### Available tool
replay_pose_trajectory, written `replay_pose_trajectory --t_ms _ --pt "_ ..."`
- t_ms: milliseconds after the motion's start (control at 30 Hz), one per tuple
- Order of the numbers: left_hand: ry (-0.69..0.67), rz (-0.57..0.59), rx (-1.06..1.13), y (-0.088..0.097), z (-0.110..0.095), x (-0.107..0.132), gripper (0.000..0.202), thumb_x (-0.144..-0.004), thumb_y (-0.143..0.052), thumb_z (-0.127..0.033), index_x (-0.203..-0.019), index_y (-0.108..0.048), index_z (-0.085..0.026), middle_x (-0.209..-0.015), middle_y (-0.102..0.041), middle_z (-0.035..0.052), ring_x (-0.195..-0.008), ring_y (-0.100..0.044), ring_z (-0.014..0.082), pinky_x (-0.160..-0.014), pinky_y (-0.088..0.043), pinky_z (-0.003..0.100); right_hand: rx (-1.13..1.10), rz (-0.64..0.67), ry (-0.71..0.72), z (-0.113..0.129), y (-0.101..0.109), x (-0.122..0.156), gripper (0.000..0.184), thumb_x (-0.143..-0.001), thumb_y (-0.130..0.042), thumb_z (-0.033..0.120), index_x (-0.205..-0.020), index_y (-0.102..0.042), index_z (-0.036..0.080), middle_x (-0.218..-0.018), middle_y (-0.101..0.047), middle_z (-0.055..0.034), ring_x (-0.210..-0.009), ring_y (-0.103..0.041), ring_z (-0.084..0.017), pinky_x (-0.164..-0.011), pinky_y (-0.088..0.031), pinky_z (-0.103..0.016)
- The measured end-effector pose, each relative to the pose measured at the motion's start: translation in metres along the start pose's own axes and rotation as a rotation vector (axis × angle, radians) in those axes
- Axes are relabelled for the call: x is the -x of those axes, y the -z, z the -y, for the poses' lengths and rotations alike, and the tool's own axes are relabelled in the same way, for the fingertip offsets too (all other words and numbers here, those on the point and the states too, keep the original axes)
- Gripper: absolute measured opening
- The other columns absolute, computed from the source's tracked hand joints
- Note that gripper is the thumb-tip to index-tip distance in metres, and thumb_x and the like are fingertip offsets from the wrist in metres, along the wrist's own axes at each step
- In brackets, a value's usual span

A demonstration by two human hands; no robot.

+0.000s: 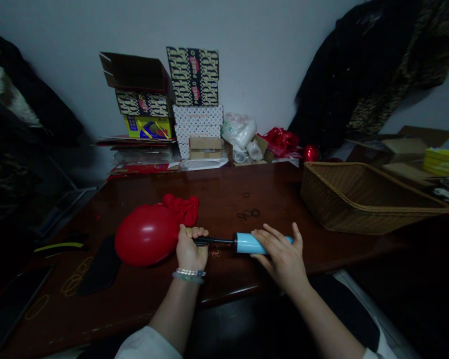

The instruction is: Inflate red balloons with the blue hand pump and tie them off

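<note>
Balloon (145,235) left; basket (333,207) right; room between

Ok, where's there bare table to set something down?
Bare tabletop shows between the dark loops and the wicker basket, and between those loops and the red pile beside the inflated balloon. It's crowded around the pump, at the left end with the dark pad and yellow bands, and along the back, where stacked boxes stand.

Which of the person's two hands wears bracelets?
The left hand, at the red balloon, has bracelets around its wrist. The right hand, on the blue part of the pump, has a bare wrist.
</note>
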State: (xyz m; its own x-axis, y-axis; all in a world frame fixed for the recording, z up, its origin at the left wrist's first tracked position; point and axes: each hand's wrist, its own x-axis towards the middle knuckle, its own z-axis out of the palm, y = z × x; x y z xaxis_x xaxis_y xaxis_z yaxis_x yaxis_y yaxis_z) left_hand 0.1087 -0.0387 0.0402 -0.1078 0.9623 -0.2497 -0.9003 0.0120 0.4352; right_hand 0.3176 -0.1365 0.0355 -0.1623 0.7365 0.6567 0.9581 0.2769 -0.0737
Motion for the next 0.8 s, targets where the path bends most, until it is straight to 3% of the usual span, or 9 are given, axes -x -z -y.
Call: replay_pose_trajectory --t_ms 200,333,800 --pt "0.052 0.005 -0.024 0.002 0.022 0.012 0.044 -0.095 -0.043 -0.03 -0.053 -0.032 -0.018 -0.049 -0.034 -0.0039 -0.047 -0.039 0.0101 -0.053 -0.04 0.025 -0.063 0.01 -0.033 0.017 -0.011 0.003 0.036 -0.092 -0.052 0.041 -0.126 -0.056 0.029 -0.117 -0.068 -0.0012 -0.116 -0.058 -0.023 -0.115 -0.002 -0.056" --pt "0.042 0.0 -0.044 0.001 0.024 0.013 0.043 -0.095 -0.041 -0.027 -0.053 -0.033 -0.018 -0.049 -0.036 -0.0034 -0.047 -0.039 0.0106 -0.053 -0.039 0.025 -0.091 0.034 -0.002 0.016 -0.012 0.0 0.039 -0.09 -0.054 0.043 -0.126 -0.055 0.028 -0.117 -0.068 -0.0026 -0.116 -0.058 -0.024 -0.115 -0.002 -0.056" --pt "-0.059 -0.028 -0.016 -0.006 -0.029 -0.012 0.045 -0.096 -0.036 -0.027 -0.053 -0.03 -0.018 -0.046 -0.033 -0.004 -0.044 -0.036 0.0093 -0.049 -0.036 0.023 -0.006 0.008 0.042 -0.016 0.005 -0.003 0.043 -0.087 -0.058 0.045 -0.127 -0.054 0.028 -0.12 -0.066 -0.0018 -0.122 -0.053 -0.026 -0.114 0.002 -0.061"
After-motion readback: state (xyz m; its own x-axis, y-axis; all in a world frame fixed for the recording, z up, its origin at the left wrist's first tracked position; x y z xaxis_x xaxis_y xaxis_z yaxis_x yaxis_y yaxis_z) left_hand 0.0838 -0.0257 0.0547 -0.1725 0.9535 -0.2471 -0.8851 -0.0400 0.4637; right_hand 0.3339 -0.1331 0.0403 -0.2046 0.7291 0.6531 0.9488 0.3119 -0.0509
